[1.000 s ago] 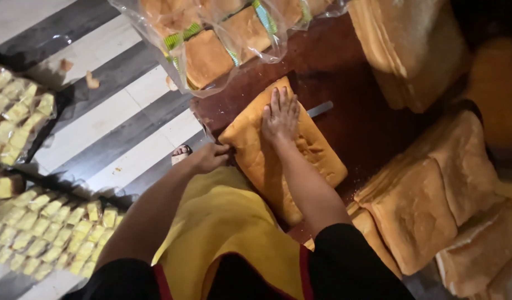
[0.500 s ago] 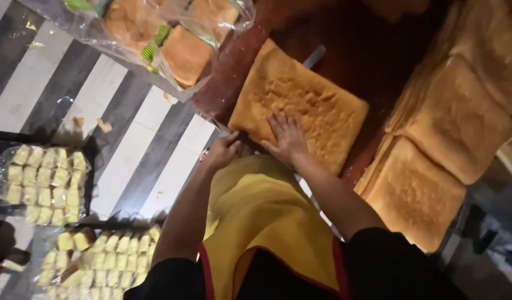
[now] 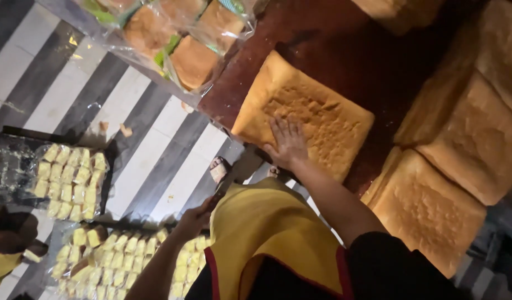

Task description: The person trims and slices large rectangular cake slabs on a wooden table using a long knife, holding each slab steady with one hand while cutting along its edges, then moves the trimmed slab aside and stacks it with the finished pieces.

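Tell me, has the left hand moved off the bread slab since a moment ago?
Yes. The left hand has pulled back from the near edge of the bread slab toward the yellow apron, while the right hand presses the slab.

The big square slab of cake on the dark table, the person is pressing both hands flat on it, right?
Not quite. The head view shows only the right hand flat on the big square slab of cake on the dark table. The left hand is off the cake, down beside the yellow apron, above the striped floor.
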